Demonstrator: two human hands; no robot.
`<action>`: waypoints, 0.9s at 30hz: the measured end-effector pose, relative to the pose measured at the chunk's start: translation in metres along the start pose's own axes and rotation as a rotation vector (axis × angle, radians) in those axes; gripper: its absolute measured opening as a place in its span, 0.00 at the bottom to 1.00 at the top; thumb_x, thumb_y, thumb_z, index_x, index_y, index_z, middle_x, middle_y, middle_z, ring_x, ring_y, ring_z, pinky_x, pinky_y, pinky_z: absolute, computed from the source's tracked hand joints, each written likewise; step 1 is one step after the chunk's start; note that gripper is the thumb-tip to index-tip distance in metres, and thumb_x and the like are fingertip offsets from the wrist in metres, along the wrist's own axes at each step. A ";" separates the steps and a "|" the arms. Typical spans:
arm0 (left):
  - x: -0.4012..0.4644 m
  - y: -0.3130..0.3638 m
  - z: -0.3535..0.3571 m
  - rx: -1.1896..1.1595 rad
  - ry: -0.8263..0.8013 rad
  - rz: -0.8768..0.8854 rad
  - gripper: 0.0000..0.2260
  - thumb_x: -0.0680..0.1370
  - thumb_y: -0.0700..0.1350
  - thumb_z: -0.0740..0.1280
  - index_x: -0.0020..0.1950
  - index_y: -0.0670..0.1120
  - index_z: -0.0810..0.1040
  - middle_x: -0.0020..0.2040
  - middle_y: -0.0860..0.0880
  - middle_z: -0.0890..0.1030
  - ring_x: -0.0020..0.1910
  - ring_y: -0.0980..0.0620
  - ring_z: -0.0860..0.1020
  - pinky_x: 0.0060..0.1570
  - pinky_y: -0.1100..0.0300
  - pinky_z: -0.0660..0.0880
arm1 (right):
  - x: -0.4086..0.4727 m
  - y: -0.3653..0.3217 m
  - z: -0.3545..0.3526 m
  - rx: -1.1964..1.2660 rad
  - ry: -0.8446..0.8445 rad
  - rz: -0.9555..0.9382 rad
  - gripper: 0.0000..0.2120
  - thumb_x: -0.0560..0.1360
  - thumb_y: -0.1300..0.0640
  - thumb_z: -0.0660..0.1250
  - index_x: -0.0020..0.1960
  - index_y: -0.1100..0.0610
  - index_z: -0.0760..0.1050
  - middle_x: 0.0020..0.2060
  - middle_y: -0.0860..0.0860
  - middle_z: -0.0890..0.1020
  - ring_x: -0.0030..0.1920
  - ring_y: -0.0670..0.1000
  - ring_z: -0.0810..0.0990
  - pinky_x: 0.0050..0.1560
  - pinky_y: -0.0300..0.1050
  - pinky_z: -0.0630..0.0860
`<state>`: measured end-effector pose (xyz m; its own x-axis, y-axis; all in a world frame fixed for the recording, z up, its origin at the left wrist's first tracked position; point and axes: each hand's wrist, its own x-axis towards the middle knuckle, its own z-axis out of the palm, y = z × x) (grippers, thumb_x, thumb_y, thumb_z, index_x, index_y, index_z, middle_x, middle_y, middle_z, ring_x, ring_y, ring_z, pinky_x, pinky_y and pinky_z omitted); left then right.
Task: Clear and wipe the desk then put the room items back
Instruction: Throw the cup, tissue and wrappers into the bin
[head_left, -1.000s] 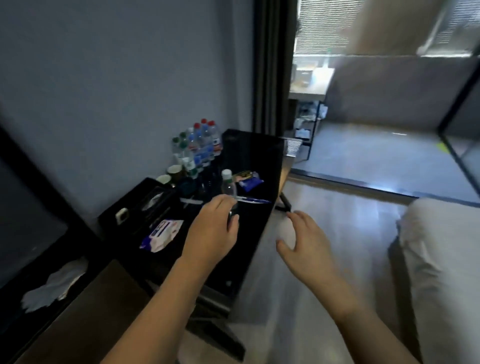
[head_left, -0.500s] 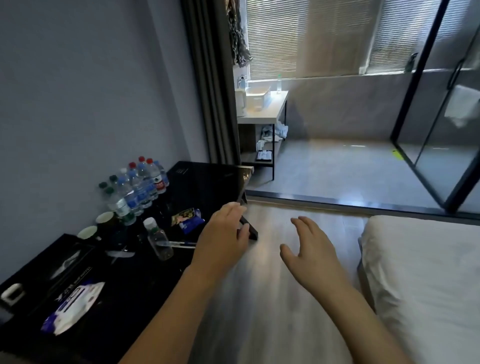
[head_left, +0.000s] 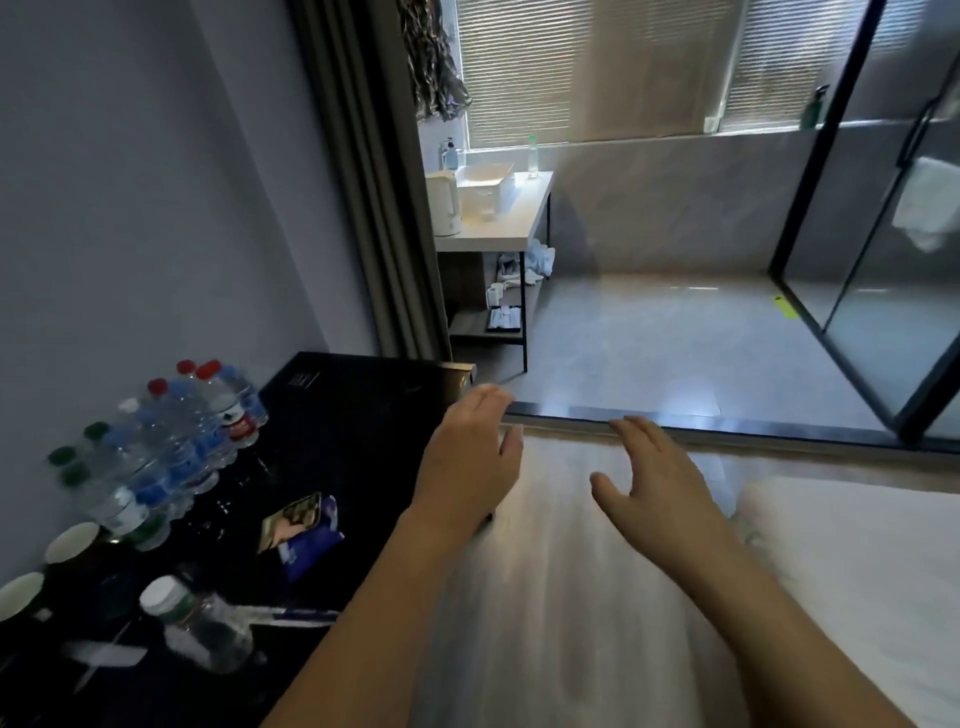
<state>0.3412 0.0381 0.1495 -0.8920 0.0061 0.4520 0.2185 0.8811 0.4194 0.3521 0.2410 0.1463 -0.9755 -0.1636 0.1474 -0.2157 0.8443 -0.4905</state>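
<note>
Glossy black desktop (head_left: 358, 415) is holding light, crushable clear plastic water bottles (head_left: 176, 431) (best gripped mid-body); left hand (head_left: 470, 462) and right hand (head_left: 657, 483) are hovering open, empty.

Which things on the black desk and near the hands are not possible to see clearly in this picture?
- Head view: the labels on the bottles by the wall are blurred, unreadable.
- The paper cup is cut by the left edge.
- The left hand hides the desk edge under it.
- The lying bottle and the pen are smeared by motion.
- The snack packets: print too small.
</note>
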 end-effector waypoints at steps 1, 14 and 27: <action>0.022 -0.002 0.009 -0.005 0.004 0.024 0.16 0.78 0.43 0.66 0.65 0.43 0.76 0.65 0.48 0.76 0.65 0.50 0.73 0.67 0.56 0.70 | 0.019 0.005 -0.003 -0.002 0.021 0.007 0.31 0.77 0.48 0.64 0.76 0.54 0.60 0.75 0.49 0.62 0.74 0.50 0.61 0.72 0.44 0.59; 0.196 -0.036 0.102 0.075 -0.055 -0.155 0.16 0.79 0.47 0.65 0.66 0.47 0.75 0.66 0.51 0.74 0.65 0.52 0.73 0.66 0.60 0.69 | 0.236 0.069 0.021 0.041 -0.157 -0.062 0.32 0.78 0.45 0.61 0.78 0.53 0.55 0.77 0.49 0.57 0.76 0.49 0.55 0.74 0.45 0.55; 0.158 -0.179 0.024 0.250 0.179 -0.790 0.17 0.80 0.48 0.63 0.69 0.46 0.74 0.69 0.51 0.71 0.67 0.52 0.71 0.66 0.60 0.67 | 0.359 -0.095 0.138 0.087 -0.493 -0.696 0.31 0.77 0.46 0.63 0.77 0.55 0.59 0.75 0.50 0.61 0.75 0.50 0.59 0.73 0.44 0.58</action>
<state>0.1512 -0.1078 0.1270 -0.6652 -0.7115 0.2264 -0.5552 0.6741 0.4871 0.0160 0.0319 0.1276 -0.5227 -0.8505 0.0588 -0.7557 0.4303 -0.4937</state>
